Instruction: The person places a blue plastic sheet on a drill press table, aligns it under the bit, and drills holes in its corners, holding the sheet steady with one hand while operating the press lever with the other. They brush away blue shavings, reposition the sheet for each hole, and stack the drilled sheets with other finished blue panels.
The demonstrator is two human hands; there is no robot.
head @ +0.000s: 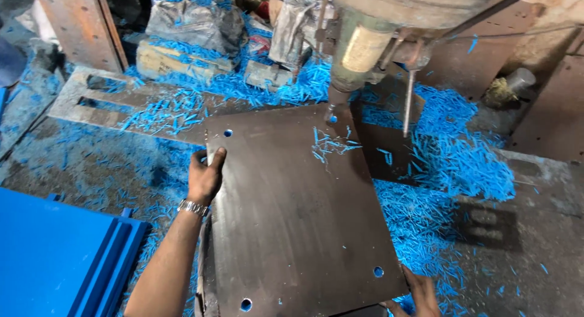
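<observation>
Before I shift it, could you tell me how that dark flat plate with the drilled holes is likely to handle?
The dark flat rectangular plate is probably stiff: it lies flat with no sag. It looks heavy for its size, since the left hand and right hand both grip its edges. Loose blue shavings under and on it may let it slide.

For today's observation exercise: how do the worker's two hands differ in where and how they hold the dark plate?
The left hand grips the plate's left edge near its far corner, fingers curled over the top; the right hand holds the near right corner from below the edge. The left hand is fully in view with a wristwatch; the right hand is partly cut off by the frame. Both touch the same plate.
</observation>
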